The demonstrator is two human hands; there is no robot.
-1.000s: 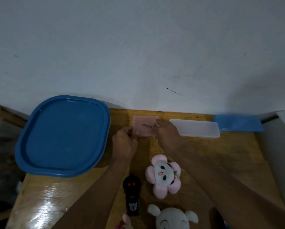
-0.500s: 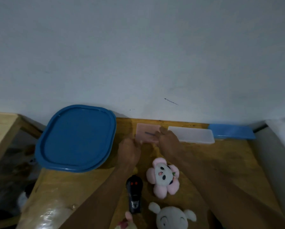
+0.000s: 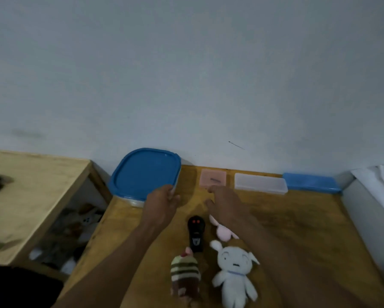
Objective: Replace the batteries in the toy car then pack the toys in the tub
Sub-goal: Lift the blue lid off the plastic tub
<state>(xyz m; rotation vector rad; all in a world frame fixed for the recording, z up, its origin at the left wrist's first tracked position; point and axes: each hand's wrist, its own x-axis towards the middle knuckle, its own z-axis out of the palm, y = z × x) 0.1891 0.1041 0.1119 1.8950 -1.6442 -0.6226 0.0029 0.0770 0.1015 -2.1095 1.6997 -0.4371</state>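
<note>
The small black plastic toy car is lying midway across the wooden tabletop, between the forearms. The blue-lidded translucent plastic tub is sitting at its far left corner. The left hand is touching the tub's near corner, but I cannot tell whether it is gripping. The right hand is hovering open, fingers spread, near the far edge.

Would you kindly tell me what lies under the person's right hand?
A pink plush toy lies under the right hand; only its lower part shows, and the rest is hidden beneath the hand and forearm.
</note>
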